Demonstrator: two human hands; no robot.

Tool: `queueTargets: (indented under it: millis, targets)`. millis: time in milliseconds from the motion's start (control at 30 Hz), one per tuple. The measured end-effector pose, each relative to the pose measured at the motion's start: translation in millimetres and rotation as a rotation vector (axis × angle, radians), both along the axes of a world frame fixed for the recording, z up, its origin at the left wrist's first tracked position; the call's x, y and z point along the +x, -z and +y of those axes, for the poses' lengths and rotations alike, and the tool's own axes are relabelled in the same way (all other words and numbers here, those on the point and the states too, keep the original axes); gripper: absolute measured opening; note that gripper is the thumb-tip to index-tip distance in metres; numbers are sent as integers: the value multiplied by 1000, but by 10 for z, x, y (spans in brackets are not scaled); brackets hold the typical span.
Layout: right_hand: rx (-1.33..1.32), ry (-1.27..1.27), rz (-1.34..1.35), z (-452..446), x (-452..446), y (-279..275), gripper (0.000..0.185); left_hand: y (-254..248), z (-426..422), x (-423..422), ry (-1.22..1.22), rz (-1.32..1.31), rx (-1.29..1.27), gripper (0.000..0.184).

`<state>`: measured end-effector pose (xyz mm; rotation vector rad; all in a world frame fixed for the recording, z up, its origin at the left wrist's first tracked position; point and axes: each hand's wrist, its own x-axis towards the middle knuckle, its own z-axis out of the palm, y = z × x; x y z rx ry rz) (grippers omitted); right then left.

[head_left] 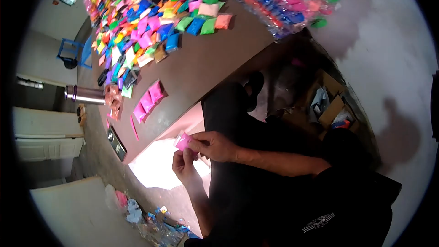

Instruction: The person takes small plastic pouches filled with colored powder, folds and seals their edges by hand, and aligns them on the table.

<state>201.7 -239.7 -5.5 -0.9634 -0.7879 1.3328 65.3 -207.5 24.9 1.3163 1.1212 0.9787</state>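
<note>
A small pink packet (183, 141) with a clear edge is pinched between the fingers of both hands, over my lap beside the table's front edge. My right hand (215, 146) grips it from the right, and my left hand (184, 163) holds its lower part from below. Beyond my hands, a row of joined pink packets (148, 101) lies on the brown table (196, 71). A thin pink strip (134, 128) rests nearer the edge.
Many colourful packets (151, 18) cover the table's far part. Long bagged rows (279, 0) lie at its right end. A metal flask (87, 94) and a phone (117, 143) are at the left. A cardboard box (331, 110) stands on the floor at right.
</note>
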Motion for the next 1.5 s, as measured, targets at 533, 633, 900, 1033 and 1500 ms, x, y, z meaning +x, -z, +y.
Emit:
queueTargets:
  millis: [533, 633, 900, 1033, 1500]
  targets:
    - [134, 310, -169, -105, 203, -447, 24, -287, 126, 296, 214, 130, 87, 36]
    - [146, 286, -175, -76, 254, -442, 29, -443, 140, 368, 206, 104, 116, 38]
    - [220, 327, -144, -181, 416, -614, 21, -436, 94, 392, 316, -71, 39, 45]
    - [246, 425, -382, -257, 389, -619, 20, -372, 115, 330, 360, -110, 31, 27]
    - [235, 474, -480, -406, 494, -803, 22, -676, -3, 442, 410, -32, 96, 25]
